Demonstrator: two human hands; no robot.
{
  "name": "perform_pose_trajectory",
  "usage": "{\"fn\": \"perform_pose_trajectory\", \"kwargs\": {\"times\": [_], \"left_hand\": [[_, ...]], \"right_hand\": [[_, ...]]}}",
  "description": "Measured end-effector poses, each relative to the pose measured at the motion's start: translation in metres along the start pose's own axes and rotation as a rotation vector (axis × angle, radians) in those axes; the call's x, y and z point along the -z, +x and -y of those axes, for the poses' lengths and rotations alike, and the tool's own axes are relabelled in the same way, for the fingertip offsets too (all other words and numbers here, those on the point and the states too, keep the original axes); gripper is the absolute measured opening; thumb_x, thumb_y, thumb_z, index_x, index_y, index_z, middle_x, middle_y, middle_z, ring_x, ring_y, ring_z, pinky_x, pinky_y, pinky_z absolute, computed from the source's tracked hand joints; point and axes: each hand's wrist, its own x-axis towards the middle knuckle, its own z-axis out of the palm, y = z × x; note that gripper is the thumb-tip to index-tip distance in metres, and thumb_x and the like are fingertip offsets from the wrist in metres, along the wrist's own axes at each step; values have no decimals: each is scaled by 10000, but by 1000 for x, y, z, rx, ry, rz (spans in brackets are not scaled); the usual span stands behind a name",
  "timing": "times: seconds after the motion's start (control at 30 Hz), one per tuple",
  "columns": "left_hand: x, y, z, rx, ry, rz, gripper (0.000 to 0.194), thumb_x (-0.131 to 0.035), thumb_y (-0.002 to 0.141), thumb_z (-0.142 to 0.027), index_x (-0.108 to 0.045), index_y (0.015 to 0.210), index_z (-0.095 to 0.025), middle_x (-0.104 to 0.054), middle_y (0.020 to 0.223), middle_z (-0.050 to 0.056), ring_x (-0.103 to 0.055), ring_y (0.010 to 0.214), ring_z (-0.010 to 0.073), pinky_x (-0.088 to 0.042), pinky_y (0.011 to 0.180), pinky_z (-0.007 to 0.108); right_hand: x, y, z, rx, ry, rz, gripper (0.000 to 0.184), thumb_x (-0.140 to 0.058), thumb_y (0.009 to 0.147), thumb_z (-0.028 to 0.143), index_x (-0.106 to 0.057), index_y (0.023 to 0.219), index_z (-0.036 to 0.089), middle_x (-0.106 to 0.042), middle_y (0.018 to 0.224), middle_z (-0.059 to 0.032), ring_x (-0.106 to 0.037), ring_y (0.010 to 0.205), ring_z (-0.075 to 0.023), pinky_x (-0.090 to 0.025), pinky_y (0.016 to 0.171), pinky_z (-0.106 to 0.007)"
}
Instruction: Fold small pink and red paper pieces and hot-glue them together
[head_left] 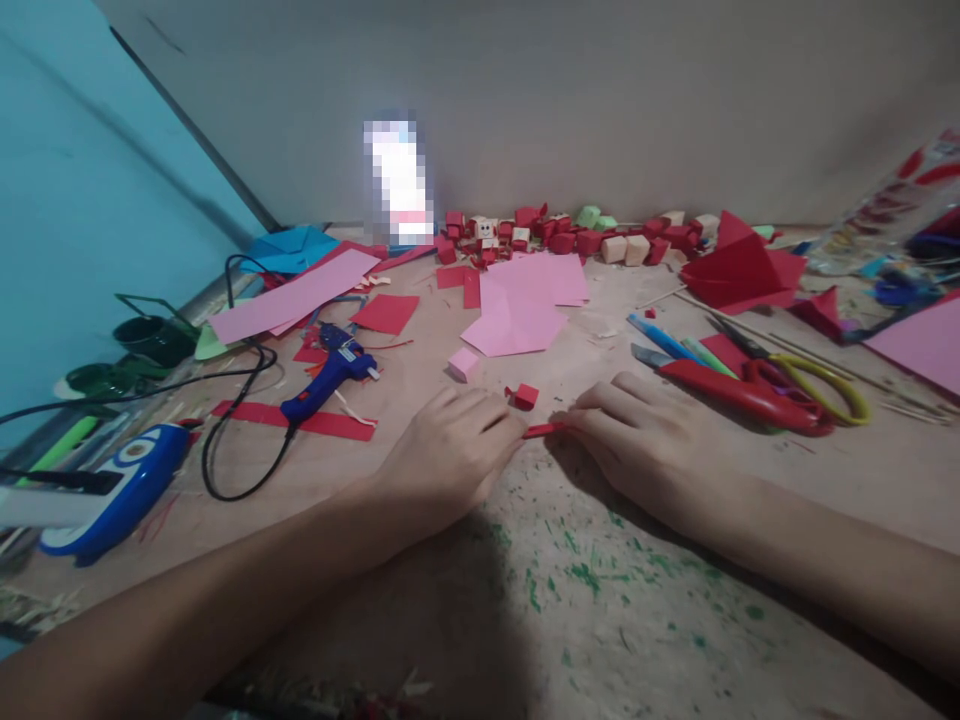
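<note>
two hands meet at the middle of the worktop (pixel 600 640), each gripping one end of a narrow red strip (pixel 544 431). the strip bridges the small gap between the left hand (pixel 450 450) and the right hand (pixel 637 430); whether it touches the worktop cannot be determined.

left fingers: pressed together and curled, pinching the strip's left end. right fingers: bent, close to one another, pinching the right end. both thumbs are largely hidden.

surrounding items:
- a small red block (pixel 526 397) sits just beyond the strip.
- a pink block (pixel 464 364) lies just beyond the left hand.
- pink paper (pixel 517 305) lies farther back, in front of a row of small red, cream and green blocks (pixel 577 242) along the wall (pixel 600 110).
- a blue glue gun (pixel 326 382) lies to the left, its handle over a flat red strip (pixel 341 422).
- a red-handled cutter (pixel 720 388) and yellow-handled scissors (pixel 847 397) lie beyond the right hand, near a blue pen (pixel 664 337).
</note>
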Motion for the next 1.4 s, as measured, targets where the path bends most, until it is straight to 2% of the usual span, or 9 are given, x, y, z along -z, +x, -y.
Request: {"fn": "perform_pose_trajectory", "kwargs": {"times": [0.17,0.33,0.47,0.7,0.87,1.07,1.2,1.4], "left_hand": [[-2,-2,1,-24,-20,-8,189,-521,984,-158,-708,971,-132,-677,897,79,-598,843,225,-481,768,357],[-1,-3,1,38,-100,31,185,-521,988,-152,-705,970,-135,-678,934,81,-605,894,215,-498,817,344],[0,-3,1,44,-103,18,181,-532,990,-166,-711,976,-149,-689,930,64,-598,880,208,-484,801,345],[2,-4,-5,144,-84,95,192,-513,1005,-206,-685,936,-155,-672,946,59,-586,898,225,-456,798,379],[1,-2,-7,248,-205,84,143,-537,986,-181,-652,903,-168,-667,939,38,-587,917,216,-446,825,383],[-1,-1,-8,244,-253,67,97,-561,968,-150,-651,932,-164,-679,950,43,-589,925,221,-453,833,387],[1,-1,-8,312,-369,62,72,-597,954,-147,-660,941,-180,-676,951,24,-598,920,195,-468,831,356],[3,1,-7,320,-385,76,67,-611,950,-161,-647,894,-174,-643,960,32,-584,956,206,-459,848,366]], "right_hand": [[4,-2,3,27,-68,44,176,-554,965,221,-695,870,177,-613,777,-40,-545,680,-182,-333,593,-351],[4,0,3,2,38,52,205,-546,991,249,-728,937,172,-666,834,-47,-621,766,-181,-392,626,-327],[2,2,4,-6,74,48,221,-542,990,248,-748,980,167,-676,831,-51,-628,757,-178,-410,624,-317],[5,2,8,-44,134,101,242,-521,994,247,-743,955,158,-660,826,-60,-617,729,-181,-419,606,-313],[3,3,8,-153,272,112,162,-554,977,208,-709,948,171,-695,932,-96,-646,839,-207,-480,701,-309],[0,3,10,-156,353,134,158,-551,977,189,-706,1006,175,-699,992,-108,-635,911,-232,-512,782,-351],[1,4,11,-204,409,179,175,-545,969,157,-713,1015,175,-684,988,-95,-621,906,-237,-514,781,-372],[-2,3,11,-174,440,124,183,-515,981,157,-697,1005,151,-661,1045,-113,-609,943,-239,-514,811,-385]]}}
